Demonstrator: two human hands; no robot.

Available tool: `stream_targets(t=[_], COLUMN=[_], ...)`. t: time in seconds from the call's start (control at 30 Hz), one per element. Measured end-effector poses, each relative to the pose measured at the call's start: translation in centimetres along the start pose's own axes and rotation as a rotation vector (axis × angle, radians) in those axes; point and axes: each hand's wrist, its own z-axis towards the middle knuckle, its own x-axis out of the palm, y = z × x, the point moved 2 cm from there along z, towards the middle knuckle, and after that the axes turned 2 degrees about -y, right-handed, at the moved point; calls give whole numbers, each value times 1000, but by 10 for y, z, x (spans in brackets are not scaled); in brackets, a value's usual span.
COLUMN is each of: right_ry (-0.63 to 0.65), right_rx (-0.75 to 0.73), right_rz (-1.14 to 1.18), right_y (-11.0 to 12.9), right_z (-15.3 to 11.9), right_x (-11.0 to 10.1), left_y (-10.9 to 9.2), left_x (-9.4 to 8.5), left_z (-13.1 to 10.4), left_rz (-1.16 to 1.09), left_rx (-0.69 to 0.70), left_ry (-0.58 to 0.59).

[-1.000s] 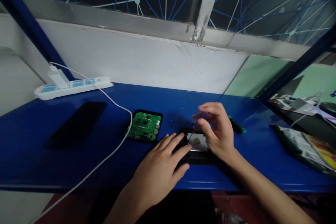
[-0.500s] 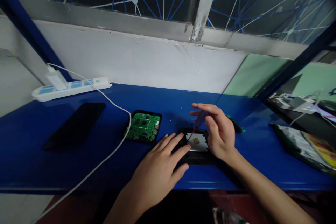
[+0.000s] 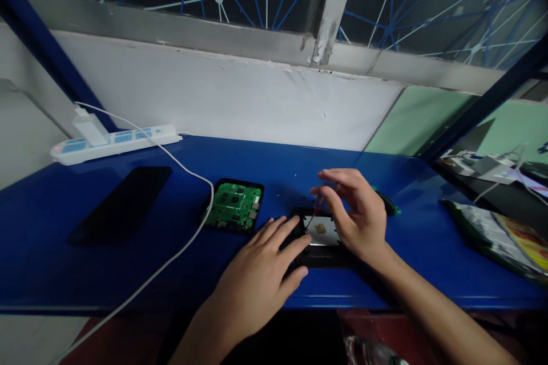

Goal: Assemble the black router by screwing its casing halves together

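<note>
While a power strip (image 3: 162, 136) lines the far left of the desk (image 3: 278, 162), blue surface separates a dark slab (image 3: 122, 205) from the green circuit board (image 3: 233, 205), whose left edge a white cable (image 3: 171, 259) crosses. Next comes the black case (image 3: 325, 256), set back from the front edge, with desk showing behind it up to the wall (image 3: 257, 108) and again before the packet (image 3: 500, 239) at right. The left hand (image 3: 261, 274) is open and flat, fingertips on the case's left side; the right hand (image 3: 359, 217) pinches a screwdriver (image 3: 318, 203), tip down at the metal plate's (image 3: 331, 234) left end
</note>
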Motion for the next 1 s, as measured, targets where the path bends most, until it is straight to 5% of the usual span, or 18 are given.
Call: stream_targets(t=[0.17,0.5,0.8,1.0], right_ry=[37,-46,16,37], right_rx=[84,-104,21,-28], right_rz=[81,-101,126,-25], right_y=[1,0,-1,-5], right_z=[-3,2,-2,1], right_x=[0,-3,-1,-2], left_y=[1,-1,3,1], left_x=[0,-1,3,1], left_z=[0,0,-1,0], left_rz=[3,5,-15,-9], left_rx=[-6,-4,-1,-2], left_ry=[8,13,-10,1])
